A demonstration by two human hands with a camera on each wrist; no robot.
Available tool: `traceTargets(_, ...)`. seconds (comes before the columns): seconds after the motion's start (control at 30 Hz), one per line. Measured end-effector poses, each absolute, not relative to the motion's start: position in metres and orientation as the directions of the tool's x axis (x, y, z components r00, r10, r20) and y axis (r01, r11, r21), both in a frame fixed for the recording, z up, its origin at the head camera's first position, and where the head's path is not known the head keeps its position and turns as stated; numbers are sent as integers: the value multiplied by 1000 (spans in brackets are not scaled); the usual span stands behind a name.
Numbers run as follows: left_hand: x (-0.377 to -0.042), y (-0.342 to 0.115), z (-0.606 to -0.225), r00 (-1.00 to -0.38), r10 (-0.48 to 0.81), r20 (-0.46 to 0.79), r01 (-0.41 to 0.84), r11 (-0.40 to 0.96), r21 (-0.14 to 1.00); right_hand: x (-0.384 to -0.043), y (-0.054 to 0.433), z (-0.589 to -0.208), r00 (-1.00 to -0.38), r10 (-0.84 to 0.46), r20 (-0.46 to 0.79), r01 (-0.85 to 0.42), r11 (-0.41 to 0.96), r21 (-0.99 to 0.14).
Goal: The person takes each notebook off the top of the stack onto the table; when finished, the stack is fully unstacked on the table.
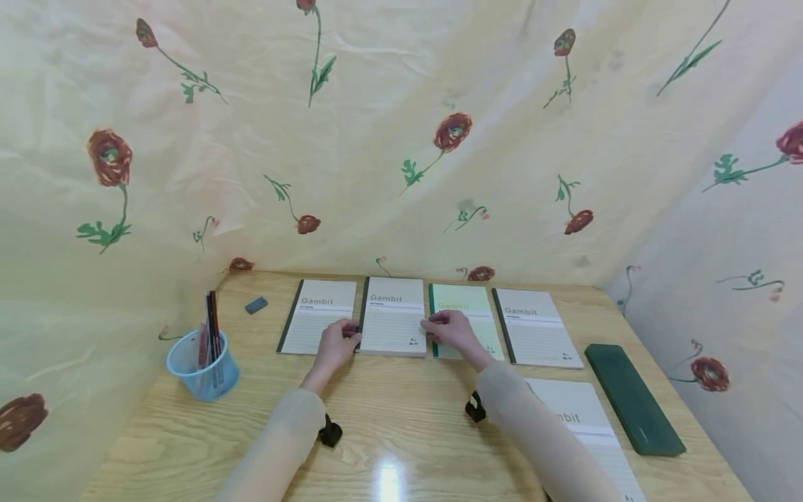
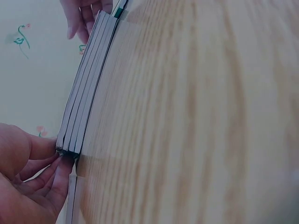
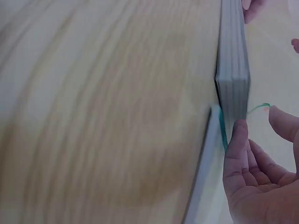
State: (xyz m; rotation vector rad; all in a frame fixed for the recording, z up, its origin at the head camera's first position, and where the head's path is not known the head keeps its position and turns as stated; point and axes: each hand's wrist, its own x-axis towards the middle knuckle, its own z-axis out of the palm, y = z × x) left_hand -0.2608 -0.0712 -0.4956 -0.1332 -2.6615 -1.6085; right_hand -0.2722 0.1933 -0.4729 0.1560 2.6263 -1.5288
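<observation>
A stack of several white Gambit notebooks with dark spines (image 1: 392, 317) lies between my two hands. At its left, the spine side, my left hand (image 1: 339, 343) touches the lower corner; the left wrist view shows the thumb at the top edge and the fingers against the side. My right hand (image 1: 453, 330) reaches over a green-tinted notebook (image 1: 482, 322) to the stack's right side. In the right wrist view its fingertips (image 3: 239, 128) touch the page edges, while the thumb is raised apart. Another notebook (image 1: 323, 296) lies just left of the stack, partly behind the left hand.
Farther right lies a notebook (image 1: 539, 328), with another (image 1: 596, 425) nearer, partly under the right sleeve. A dark green case (image 1: 633, 397) lies along the right edge. At left stand a blue pen cup (image 1: 207, 380) holding pencils and a small blue-grey eraser (image 1: 256, 305). Flowered cloth hangs behind.
</observation>
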Motion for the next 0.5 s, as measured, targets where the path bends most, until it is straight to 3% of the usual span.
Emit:
traceTargets(0.17, -260, -72, -497, -996, 54, 65, 83, 462, 883, -274, 182, -479, -989, 61, -134, 147, 483, -863)
traceTargets(0.5, -262, -72, -499, -994, 58, 91, 108, 464, 879, -278, 171, -477, -994, 77, -79, 110, 609, -785)
